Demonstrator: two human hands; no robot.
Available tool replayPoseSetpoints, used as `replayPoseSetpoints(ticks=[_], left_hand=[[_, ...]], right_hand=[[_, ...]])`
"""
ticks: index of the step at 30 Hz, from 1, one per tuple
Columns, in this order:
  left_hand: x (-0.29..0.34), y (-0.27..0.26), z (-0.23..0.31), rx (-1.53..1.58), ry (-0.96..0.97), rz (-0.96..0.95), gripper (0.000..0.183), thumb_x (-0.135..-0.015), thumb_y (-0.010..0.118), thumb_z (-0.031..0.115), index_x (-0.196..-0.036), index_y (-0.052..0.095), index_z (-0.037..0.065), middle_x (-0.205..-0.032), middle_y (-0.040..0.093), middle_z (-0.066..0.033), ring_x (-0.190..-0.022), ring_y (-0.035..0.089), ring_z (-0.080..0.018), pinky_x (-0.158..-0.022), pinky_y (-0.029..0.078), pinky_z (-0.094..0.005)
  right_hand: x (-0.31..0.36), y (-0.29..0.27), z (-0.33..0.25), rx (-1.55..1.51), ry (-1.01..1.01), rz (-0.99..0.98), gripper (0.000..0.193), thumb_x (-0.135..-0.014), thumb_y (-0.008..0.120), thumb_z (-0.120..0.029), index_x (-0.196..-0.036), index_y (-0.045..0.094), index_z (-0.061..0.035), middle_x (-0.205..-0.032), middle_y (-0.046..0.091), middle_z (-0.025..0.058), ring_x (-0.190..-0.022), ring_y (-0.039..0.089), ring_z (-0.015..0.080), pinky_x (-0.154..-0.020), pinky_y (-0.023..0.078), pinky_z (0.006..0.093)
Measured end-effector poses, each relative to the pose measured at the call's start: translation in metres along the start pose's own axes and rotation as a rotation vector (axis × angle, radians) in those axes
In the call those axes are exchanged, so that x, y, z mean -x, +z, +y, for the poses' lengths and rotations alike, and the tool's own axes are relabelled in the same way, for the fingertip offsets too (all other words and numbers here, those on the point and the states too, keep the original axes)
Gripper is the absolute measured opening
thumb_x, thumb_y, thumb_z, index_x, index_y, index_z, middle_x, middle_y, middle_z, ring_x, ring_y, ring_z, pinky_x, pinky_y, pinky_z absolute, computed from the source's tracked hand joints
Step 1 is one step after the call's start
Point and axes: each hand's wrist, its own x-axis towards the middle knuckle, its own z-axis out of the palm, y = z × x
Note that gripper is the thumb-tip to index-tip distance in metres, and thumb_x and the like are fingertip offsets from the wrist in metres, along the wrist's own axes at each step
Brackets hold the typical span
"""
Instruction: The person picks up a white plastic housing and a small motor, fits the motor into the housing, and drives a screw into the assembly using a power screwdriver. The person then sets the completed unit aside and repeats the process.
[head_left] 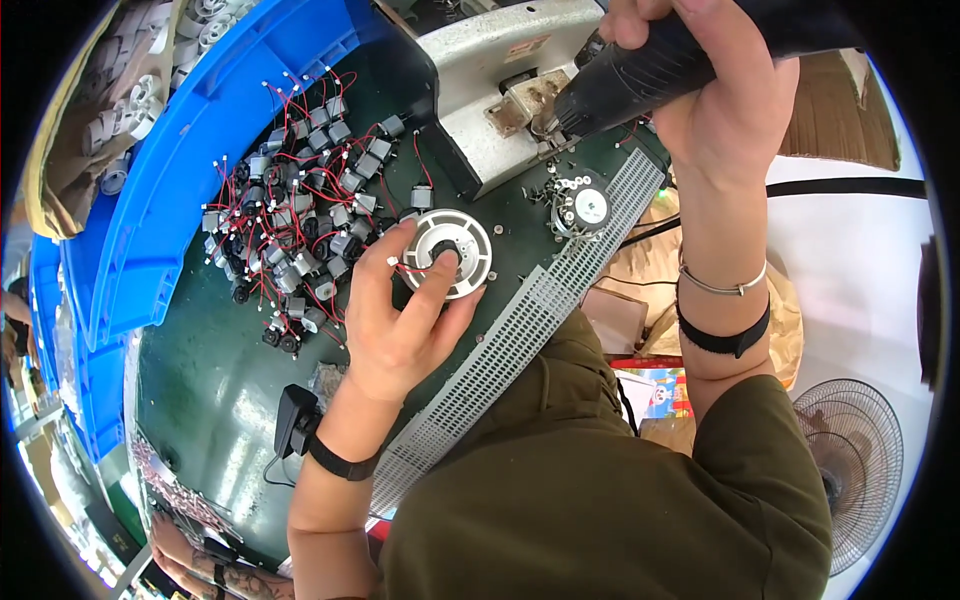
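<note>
Person: a person in an olive green shirt leans over the work, and both arms come up from the bottom of the view.
Counter: a dark green counter with a long grey strip full of small holes lying along its near edge.
Left hand: the left hand lies flat on the counter with a black band on the wrist. Its grip is narrow, with the thumb and fingers pinched on a small motor with red wires.
Disc: a round white plastic disc sits on the counter, right under the left fingertips. The motor is pressed into its middle.
Motor pile: lots of small grey motors with red wires lie in a heap just to the left of the disc.
Little dish: a small round part with tiny screws around it sits to the right of the disc, near the holed strip.
Right hand: the right hand is up high, wrapped tight around a black power screwdriver. Its tip points down and to the left.
Metal machine: a grey metal machine stands at the back, right by the tool's tip.
Bins: blue plastic bins stand far left, with white plastic parts behind them.
Fan: a white fan stands low on the right.
</note>
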Motion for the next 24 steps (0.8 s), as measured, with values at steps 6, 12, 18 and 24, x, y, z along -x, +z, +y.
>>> replayPoseSetpoints(ticks=[6, 12, 18, 24], left_hand=[[0.001, 0.002, 0.0, 0.001, -0.013, 0.021, 0.042, -0.06, 0.081, 0.01, -0.098, 0.062, 0.006, -0.111, 0.054, -0.0227, -0.092, 0.058, -0.0339, -0.069, 0.052, -0.0361], [0.0, 0.0, 0.001, 0.005, -0.047, 0.018, 0.04, -0.061, 0.081, 0.013, -0.096, 0.063, 0.007, -0.111, 0.054, -0.021, -0.091, 0.058, -0.0332, -0.069, 0.051, -0.0359], [-0.001, 0.003, 0.004, 0.015, -0.08, 0.024, 0.041, -0.059, 0.081, 0.016, -0.095, 0.063, 0.009, -0.109, 0.055, -0.0187, -0.092, 0.057, -0.033, -0.073, 0.05, -0.0382], [0.002, 0.003, 0.004, 0.012, -0.129, 0.041, 0.035, -0.06, 0.079, 0.017, -0.09, 0.064, 0.009, -0.106, 0.056, -0.016, -0.092, 0.057, -0.0322, -0.074, 0.05, -0.0385]], right_hand=[[0.001, 0.003, 0.003, 0.028, -0.049, 0.083, 0.037, -0.079, 0.061, -0.007, -0.11, 0.046, 0.0067, -0.066, 0.054, 0.0082, -0.054, 0.054, 0.0162, -0.053, 0.045, 0.0256], [0.017, 0.001, -0.008, 0.072, 0.007, 0.056, 0.04, -0.078, 0.06, -0.006, -0.111, 0.042, 0.0074, -0.063, 0.053, 0.0095, -0.053, 0.054, 0.0174, -0.053, 0.046, 0.026], [0.009, 0.013, -0.035, -0.077, -0.016, -0.113, 0.044, -0.081, 0.054, -0.015, -0.116, 0.04, 0.0074, -0.064, 0.053, 0.0091, -0.052, 0.054, 0.0181, -0.052, 0.047, 0.0295], [0.015, 0.042, -0.019, -0.212, 0.027, -0.261, 0.046, -0.081, 0.05, -0.014, -0.119, 0.037, 0.0092, -0.063, 0.052, 0.011, -0.05, 0.053, 0.0201, -0.052, 0.046, 0.0318]])
